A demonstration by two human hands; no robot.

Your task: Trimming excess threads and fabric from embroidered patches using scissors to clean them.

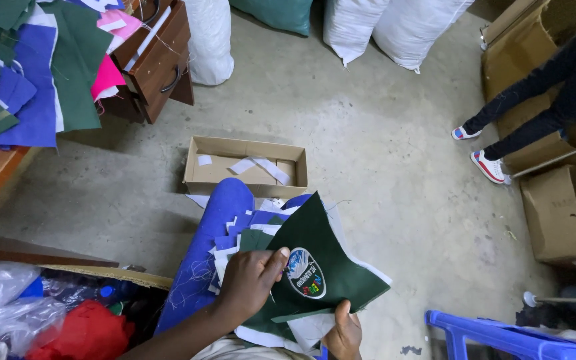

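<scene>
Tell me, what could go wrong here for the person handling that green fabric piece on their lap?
The stack of cut pieces on the lap is loose and fanned out; it could slide onto the concrete floor. The left hand pinches the green badge piece beside its patch, the right hand only at the lower edge, so it might slip.

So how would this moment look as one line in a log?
left hand: holds green fabric piece by oval badge | right hand: grips lower edge | stack: blue and white pieces on lap | cardboard box on floor
</scene>
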